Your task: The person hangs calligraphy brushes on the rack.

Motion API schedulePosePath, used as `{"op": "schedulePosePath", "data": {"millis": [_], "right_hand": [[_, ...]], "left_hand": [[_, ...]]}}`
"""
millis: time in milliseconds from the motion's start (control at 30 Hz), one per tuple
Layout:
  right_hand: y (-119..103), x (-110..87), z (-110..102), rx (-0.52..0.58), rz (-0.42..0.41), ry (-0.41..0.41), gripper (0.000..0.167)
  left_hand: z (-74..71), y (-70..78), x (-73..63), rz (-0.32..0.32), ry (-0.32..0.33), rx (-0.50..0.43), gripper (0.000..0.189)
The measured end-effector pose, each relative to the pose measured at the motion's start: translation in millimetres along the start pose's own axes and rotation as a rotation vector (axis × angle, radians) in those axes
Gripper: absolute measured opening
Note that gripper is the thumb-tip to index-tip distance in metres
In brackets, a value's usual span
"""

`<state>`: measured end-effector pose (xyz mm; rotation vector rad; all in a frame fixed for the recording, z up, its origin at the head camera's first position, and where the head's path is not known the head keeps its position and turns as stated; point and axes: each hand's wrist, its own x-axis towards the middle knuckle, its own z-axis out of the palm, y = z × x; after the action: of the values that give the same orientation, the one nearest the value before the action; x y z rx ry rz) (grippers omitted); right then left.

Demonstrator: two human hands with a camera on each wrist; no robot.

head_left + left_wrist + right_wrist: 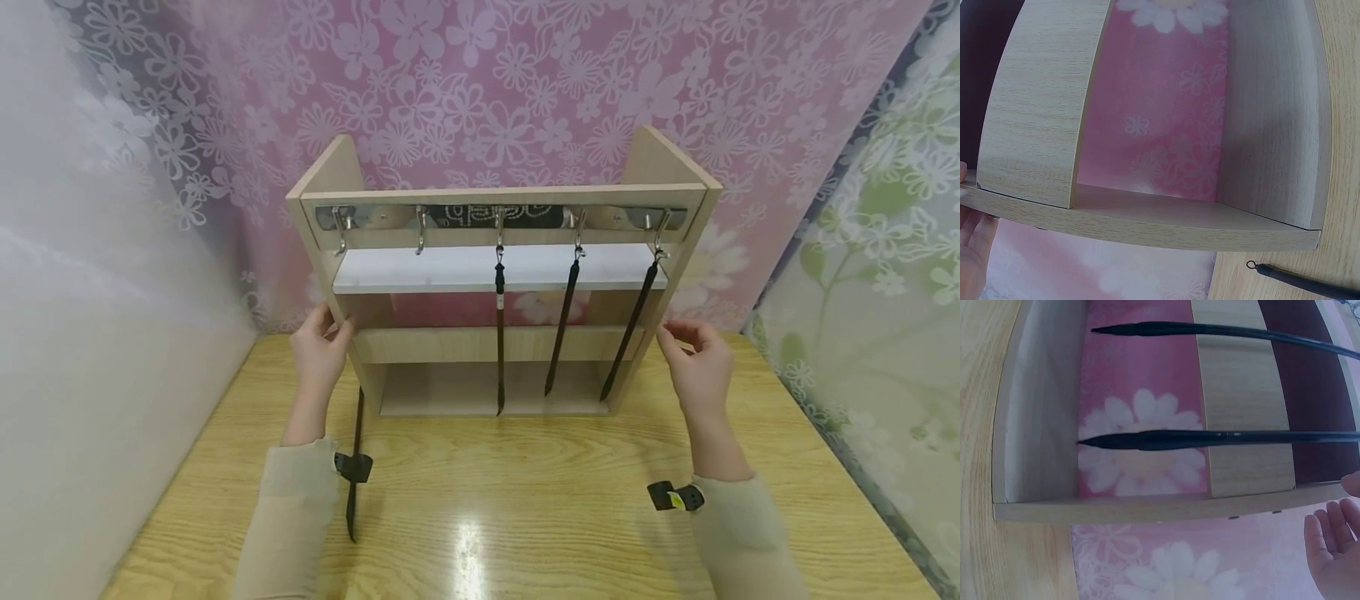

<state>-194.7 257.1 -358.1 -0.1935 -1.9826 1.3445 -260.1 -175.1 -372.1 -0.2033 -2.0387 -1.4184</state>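
Note:
A light wooden shelf rack (pixel 487 194) stands upright on the table, with a row of metal hooks along its top board. From the middle and right hooks hang three dark calligraphy brushes (pixel 500 350), tips down. My left hand (pixel 318 358) grips the rack's left side panel, thumb at its front edge. On the opposite side, my right hand (pixel 701 367) holds the right panel's edge between thumb and fingers; it is partly cut off in the right wrist view. Another brush (pixel 351 512) lies on the table by my left wrist, its loop end near the rack.
The wood-grain table (pixel 495 475) extends in front of the rack. Behind it hangs a pink floral cloth (pixel 495 92). A pale wall (pixel 127 292) rises at the left, and a floral panel (pixel 870 275) borders the right. Both wrists wear small black cameras.

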Motion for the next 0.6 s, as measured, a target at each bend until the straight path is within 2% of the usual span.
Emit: {"op": "schedulePosePath", "data": {"millis": [167,367,600], "right_hand": [[2,8.1,-1,0.012,-0.018,0.017,0.019],[3,13.9,1,-0.004,-0.015,-0.024,0.029],[7,16.2,6,0.043,-0.002,-0.076,0.03]], "left_hand": [[0.5,0.7,0.7,0.002,0.0,-0.002,0.024],[0.9,0.2,2.0,0.006,-0.007,-0.001,0.025],[1.5,1.4,-0.6,-0.02,0.005,-0.004,0.025]]}}
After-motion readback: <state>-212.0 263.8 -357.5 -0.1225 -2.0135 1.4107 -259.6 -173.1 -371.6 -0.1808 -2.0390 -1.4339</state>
